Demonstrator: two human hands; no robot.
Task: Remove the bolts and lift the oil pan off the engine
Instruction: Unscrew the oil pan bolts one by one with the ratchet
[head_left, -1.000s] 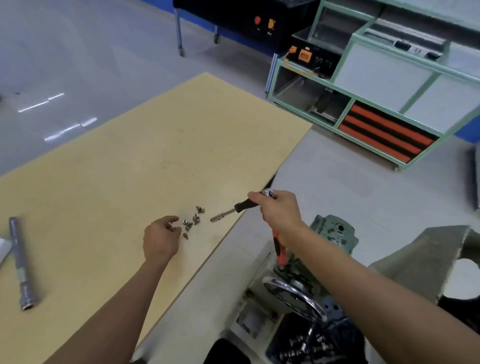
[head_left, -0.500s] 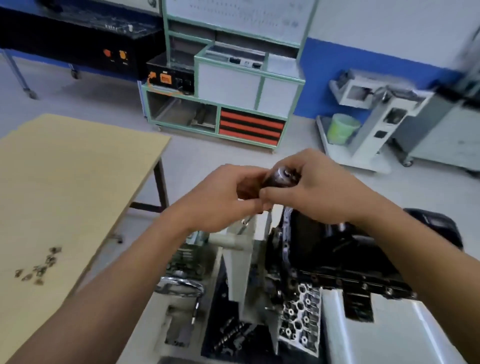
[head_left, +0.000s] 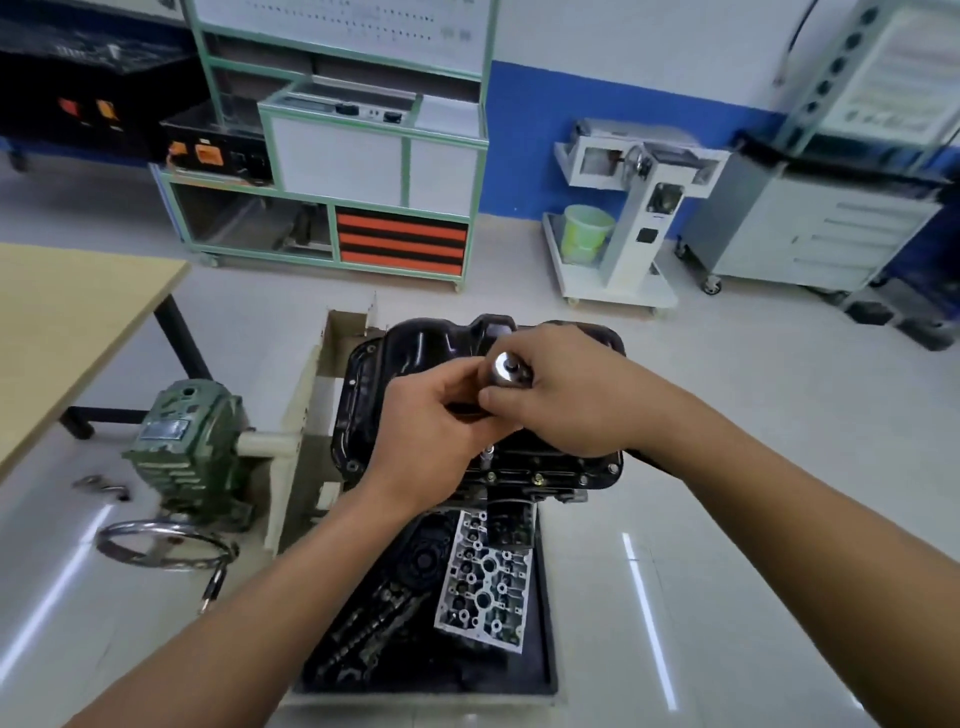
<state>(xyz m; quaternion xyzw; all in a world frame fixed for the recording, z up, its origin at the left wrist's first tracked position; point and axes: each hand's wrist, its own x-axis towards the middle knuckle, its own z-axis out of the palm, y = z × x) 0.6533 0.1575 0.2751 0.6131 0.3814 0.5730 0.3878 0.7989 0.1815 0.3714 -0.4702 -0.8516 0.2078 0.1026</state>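
upright, both hands (head_left: 498, 415) grip ratchet (head_left: 508, 370), socket end down over oil pan (head_left: 415, 343).

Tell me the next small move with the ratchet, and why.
Probably turn the ratchet to loosen the bolt under its socket. Both the left hand and right hand grip the tool, its shaft stands on the near flange of the oil pan, and bolts still show along that flange.
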